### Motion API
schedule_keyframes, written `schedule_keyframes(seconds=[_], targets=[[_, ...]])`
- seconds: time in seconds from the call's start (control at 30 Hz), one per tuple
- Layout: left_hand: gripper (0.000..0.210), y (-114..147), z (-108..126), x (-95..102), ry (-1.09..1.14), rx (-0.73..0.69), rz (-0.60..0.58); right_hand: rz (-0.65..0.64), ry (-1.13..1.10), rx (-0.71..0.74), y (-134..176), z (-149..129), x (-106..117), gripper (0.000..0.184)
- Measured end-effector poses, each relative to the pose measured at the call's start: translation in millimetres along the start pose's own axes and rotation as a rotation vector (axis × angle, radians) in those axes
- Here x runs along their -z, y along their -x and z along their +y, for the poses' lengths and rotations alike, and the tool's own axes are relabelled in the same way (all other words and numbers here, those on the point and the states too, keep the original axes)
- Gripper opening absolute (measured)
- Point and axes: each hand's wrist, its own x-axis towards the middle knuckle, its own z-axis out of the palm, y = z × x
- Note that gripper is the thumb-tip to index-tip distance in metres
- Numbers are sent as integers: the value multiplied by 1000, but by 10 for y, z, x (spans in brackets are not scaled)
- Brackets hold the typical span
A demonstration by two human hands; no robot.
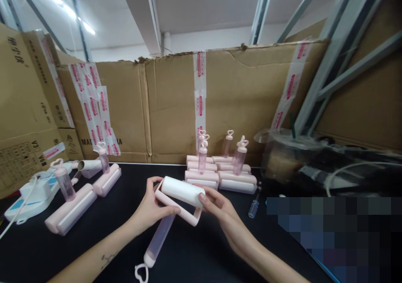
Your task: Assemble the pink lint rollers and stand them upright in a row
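Observation:
In the head view a pink lint roller frame (177, 207) is held up over the black table. My left hand (152, 209) grips its left end, thumb along the front bar. A white sticky roll (182, 191) lies at the frame's opening, and my right hand (216, 203) holds the roll's right end between thumb and fingers, close to the frame's right arm. Whether the roll is seated in the frame I cannot tell. The see-through pinkish handle (159, 241) slants down from the frame and ends in a heart-shaped loop (142, 273).
Several pink lint rollers (237, 182) stand with handles upright at the back; others (72, 207) are at left beside a white power strip (34, 201). A small screwdriver (253, 207) lies right of centre, near a lidded drink cup (282, 157). Cardboard (169, 107) walls the back.

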Motion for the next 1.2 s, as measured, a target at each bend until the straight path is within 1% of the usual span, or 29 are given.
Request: schedule_keyframes(seconds=[0.07, 0.13, 0.23, 0.3, 0.4, 0.47, 0.53, 0.6, 0.7, 0.77, 0.83, 0.9, 0.97, 1.1, 1.2], targets=[[71, 1, 14, -2, 19, -6, 20, -11, 8, 7, 0, 11, -4, 45], [68, 0, 45, 6, 56, 18, 38, -18, 25, 22, -8, 33, 0, 43], [51, 0, 111, 32, 178, 116, 25, -53, 98, 67, -24, 81, 9, 39], [42, 7, 153, 49, 247, 182, 18, -81, 160, 99, -22, 112, 4, 39], [44, 27, 184, 54, 228, 261, 42, -102, 246, 136, 11, 135, -23, 41], [47, 39, 174, 42, 178, 311, 48, -122, 236, 143, 39, 131, -44, 45], [44, 44, 148, 27, 178, 355, 48, -136, 127, 98, 56, 121, -53, 49], [39, 42, 116, 17, 239, 383, 53, -164, -17, -33, 56, 117, -49, 44], [35, 34, 76, 10, 333, 426, 43, -270, -187, -271, 37, 135, -33, 40], [35, 32, 55, 6, 380, 487, 29, -285, -279, -350, 29, 153, -28, 38], [35, 33, 37, -1, 421, 563, -2, -238, -339, -391, 30, 165, -28, 37], [33, 33, 22, -10, 463, 626, -35, -214, -354, -426, 36, 169, -32, 38], [30, 32, 14, -20, 508, 665, -51, -197, -348, -427, 39, 166, -37, 40], [29, 22, 25, -41, 581, 722, -48, -132, -328, -405, 26, 141, -45, 46], [29, 15, 40, -48, 601, 765, -31, -132, -319, -422, 13, 116, -49, 47]])
